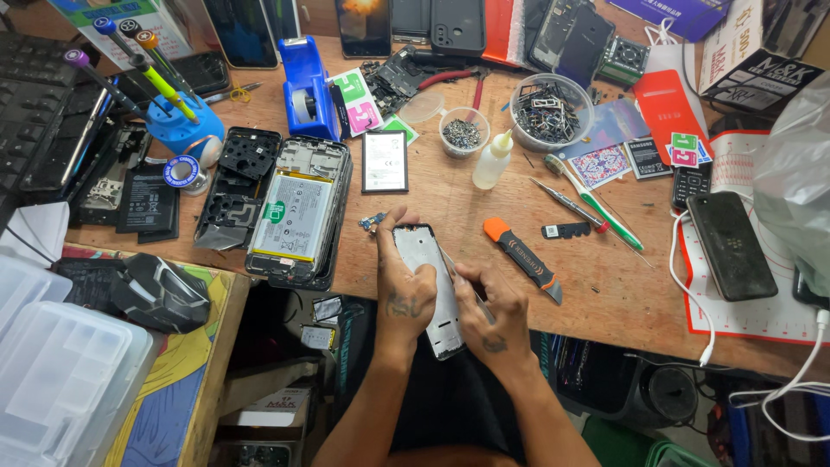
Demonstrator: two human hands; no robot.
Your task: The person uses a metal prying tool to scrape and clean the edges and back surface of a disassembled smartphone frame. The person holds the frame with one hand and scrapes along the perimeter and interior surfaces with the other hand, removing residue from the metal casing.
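Low in the frame's centre, the left hand (pixel 405 290) grips a phone frame (pixel 428 285); the right hand (pixel 493 313) works tweezers (pixel 458 275) against it.

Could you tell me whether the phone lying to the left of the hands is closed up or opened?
Opened. The phone lies on the wooden table with its back cover off, exposing the battery and inner frame.

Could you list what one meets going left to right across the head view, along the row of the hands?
Clear plastic organiser box → black computer mouse → opened phone showing its battery → left hand → phone frame → right hand → orange-and-black utility knife → black phone.
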